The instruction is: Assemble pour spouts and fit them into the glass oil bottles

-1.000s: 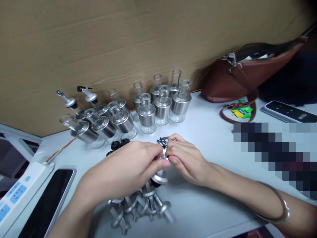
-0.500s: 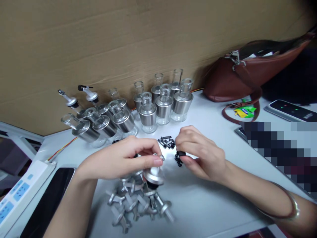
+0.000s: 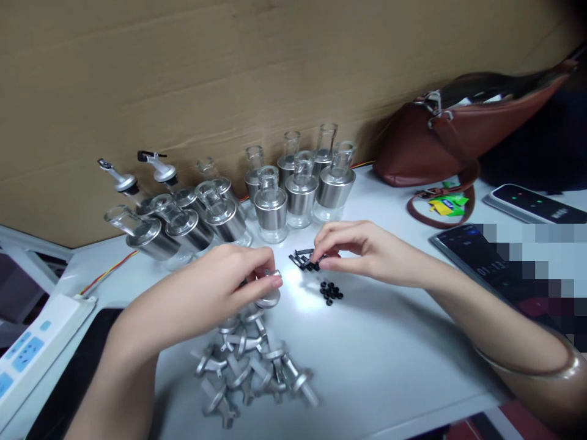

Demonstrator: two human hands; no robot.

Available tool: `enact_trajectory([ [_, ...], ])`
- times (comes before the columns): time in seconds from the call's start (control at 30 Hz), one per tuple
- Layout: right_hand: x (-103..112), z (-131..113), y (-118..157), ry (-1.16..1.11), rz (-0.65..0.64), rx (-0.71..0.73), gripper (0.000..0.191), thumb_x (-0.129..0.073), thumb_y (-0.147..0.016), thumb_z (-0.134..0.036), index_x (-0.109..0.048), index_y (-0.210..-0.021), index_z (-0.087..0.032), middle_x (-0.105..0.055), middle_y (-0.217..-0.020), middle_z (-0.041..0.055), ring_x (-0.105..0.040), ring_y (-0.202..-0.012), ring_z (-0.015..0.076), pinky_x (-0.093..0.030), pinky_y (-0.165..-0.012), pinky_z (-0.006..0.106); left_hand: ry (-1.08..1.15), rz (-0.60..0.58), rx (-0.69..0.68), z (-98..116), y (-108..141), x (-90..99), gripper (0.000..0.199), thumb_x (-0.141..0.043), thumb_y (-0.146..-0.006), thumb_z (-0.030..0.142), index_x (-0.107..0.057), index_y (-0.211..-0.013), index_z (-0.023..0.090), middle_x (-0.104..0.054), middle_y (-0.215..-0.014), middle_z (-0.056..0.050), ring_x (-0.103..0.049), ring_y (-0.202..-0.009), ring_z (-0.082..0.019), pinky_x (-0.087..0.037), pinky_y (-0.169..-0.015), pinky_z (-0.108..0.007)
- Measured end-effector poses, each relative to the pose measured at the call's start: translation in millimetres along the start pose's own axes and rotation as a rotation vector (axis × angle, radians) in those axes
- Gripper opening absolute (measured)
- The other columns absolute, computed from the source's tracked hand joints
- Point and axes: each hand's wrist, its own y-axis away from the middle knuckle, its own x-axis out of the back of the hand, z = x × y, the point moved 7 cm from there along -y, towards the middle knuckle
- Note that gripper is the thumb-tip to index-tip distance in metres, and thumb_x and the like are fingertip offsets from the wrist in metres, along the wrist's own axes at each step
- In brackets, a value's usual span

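My left hand (image 3: pixel 250 278) pinches a silver pourer (image 3: pixel 269 297) between thumb and fingers, above the table's middle. Below it lies a pile of similar silver pourers (image 3: pixel 241 376) with pale stems. My right hand (image 3: pixel 351 250) reaches down to a small heap of black strip-like pieces (image 3: pixel 300 261); its thumb and fingertips close on the heap, and whether a piece is between them is hidden. Just in front of that hand is a cluster of small round black parts (image 3: pixel 331 292).
Glass bottles with steel sleeves (image 3: pixel 270 209) stand at the back; two hold pourers (image 3: pixel 164 172). A brown bag (image 3: pixel 422 143) and phone (image 3: pixel 458 244) are right. A power strip (image 3: pixel 27 351) and dark device (image 3: pixel 77 373) lie left, near a cardboard wall (image 3: pixel 206 73).
My right hand has moved up and left from the round black parts to the black strips, uncovering the round parts. My left hand has shifted slightly left and up with the pourer.
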Motion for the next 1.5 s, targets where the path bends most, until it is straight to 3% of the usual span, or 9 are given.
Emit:
enact_trajectory([
  [0.1,-5,10,6,0.116,-0.252,-0.126,0.014,-0.061,-0.082,-0.024,-0.071,-0.085,-0.015,-0.069,-0.083,0.0047,-0.062,-0.073,0.0147,-0.047,-0.068,0.027,-0.015,0.045,0.002,-3,9,8.6,0.032,-0.042,-0.097,0.047,-0.059,-0.082,0.024,-0.060,-0.067,0.006,-0.055,-0.060,-0.010,-0.037,-0.055,-0.022],
  [0.2,-5,24,14,0.222,-0.381,-0.271,0.012,-0.060,-0.082,-0.026,-0.067,-0.084,-0.016,-0.068,-0.075,0.0013,-0.058,-0.066,0.0137,-0.043,-0.064,0.025,-0.017,0.114,0.000,-5,18,18.5,0.032,-0.043,-0.096,0.048,-0.061,-0.083,0.025,-0.063,-0.069,0.006,-0.058,-0.062,-0.011,-0.040,-0.056,-0.021],
  [0.37,-13,41,24,0.337,-0.526,-0.369,0.005,-0.060,-0.072,-0.013,-0.061,-0.074,-0.017,-0.061,-0.076,0.0004,-0.053,-0.069,0.0140,-0.040,-0.065,0.024,0.006,0.158,-0.014,-2,26,26.4,0.030,-0.046,-0.095,0.046,-0.062,-0.080,0.025,-0.065,-0.067,0.006,-0.059,-0.057,-0.010,-0.041,-0.053,-0.019],
  [0.5,-17,48,28,0.411,-0.538,-0.470,0.011,-0.052,-0.066,-0.009,-0.056,-0.070,-0.018,-0.055,-0.068,-0.0013,-0.047,-0.062,0.0130,-0.036,-0.058,0.024,-0.012,0.167,-0.019,-1,25,26.7,0.028,-0.049,-0.094,0.045,-0.064,-0.080,0.025,-0.065,-0.066,0.007,-0.059,-0.055,-0.009,-0.040,-0.050,-0.019],
  [0.73,-24,49,32,0.380,-0.501,-0.449,0.018,-0.053,-0.067,-0.012,-0.056,-0.082,-0.020,-0.058,-0.077,-0.0009,-0.051,-0.066,0.0141,-0.038,-0.059,0.024,-0.018,0.138,-0.019,-1,20,22.5,0.030,-0.046,-0.095,0.046,-0.064,-0.083,0.025,-0.065,-0.067,0.005,-0.060,-0.057,-0.011,-0.042,-0.052,-0.020],
  [1.0,-28,37,29,0.393,-0.474,-0.384,0.043,-0.075,-0.067,-0.024,-0.056,-0.105,-0.019,-0.058,-0.092,0.0040,-0.054,-0.077,0.0187,-0.041,-0.066,0.027,-0.014,0.132,-0.033,1,21,21.5,0.026,-0.049,-0.095,0.042,-0.063,-0.080,0.024,-0.064,-0.064,0.006,-0.058,-0.054,-0.011,-0.041,-0.050,-0.020],
  [1.33,-41,26,24,0.357,-0.500,-0.258,0.026,-0.070,-0.073,-0.009,-0.064,-0.098,-0.016,-0.062,-0.099,0.0061,-0.057,-0.080,0.0182,-0.042,-0.070,0.028,-0.045,0.100,-0.019,-1,19,17.4,0.028,-0.046,-0.096,0.044,-0.062,-0.083,0.024,-0.065,-0.068,0.004,-0.059,-0.058,-0.013,-0.042,-0.052,-0.022],
  [1.5,-42,24,24,0.347,-0.514,-0.251,0.023,-0.069,-0.072,-0.005,-0.066,-0.092,-0.016,-0.063,-0.092,0.0044,-0.057,-0.076,0.0162,-0.042,-0.069,0.026,-0.036,0.096,-0.021,0,18,16.9,0.029,-0.046,-0.095,0.043,-0.063,-0.082,0.023,-0.064,-0.068,0.003,-0.059,-0.057,-0.013,-0.041,-0.052,-0.022],
])
